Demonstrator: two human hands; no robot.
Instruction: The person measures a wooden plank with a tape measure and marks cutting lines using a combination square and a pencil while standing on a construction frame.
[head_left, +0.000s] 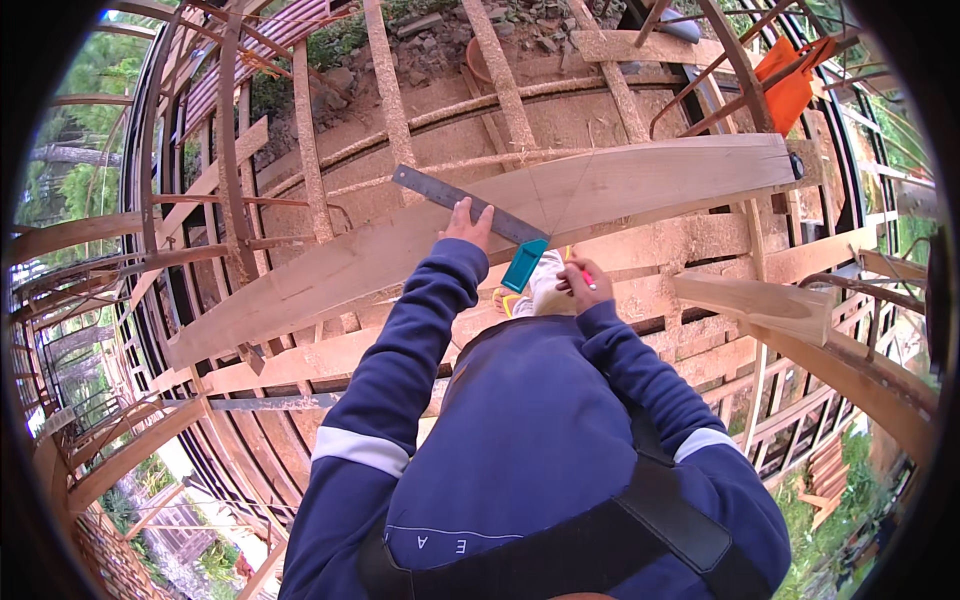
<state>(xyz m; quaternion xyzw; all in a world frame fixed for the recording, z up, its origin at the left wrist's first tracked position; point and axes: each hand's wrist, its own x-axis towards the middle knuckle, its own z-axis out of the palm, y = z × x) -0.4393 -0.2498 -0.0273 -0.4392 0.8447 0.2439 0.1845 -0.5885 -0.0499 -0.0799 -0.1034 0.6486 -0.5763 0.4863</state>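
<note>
A long, pale wooden plank [640, 185] with a curved edge lies across the frame in front of me. On it rests a try square with a grey metal blade [425, 187] and a teal handle [524, 266]; the handle sits past the plank's near edge. My left hand [468, 225] holds the blade down on the plank, two fingers spread over the metal. Thin dark lines meet on the wood near the handle. To the right of the handle, my right hand [583, 281] is closed around a small pink pen-like thing [589, 279], mostly hidden by the fingers.
Slatted timbers dusted with sawdust [395, 90] run beneath the plank. A shorter thick wooden piece [750, 300] lies at the right. An orange bag [785, 85] hangs at the upper right. Upright posts [230, 150] stand at the left. My feet, in yellow sandals [508, 304], are below.
</note>
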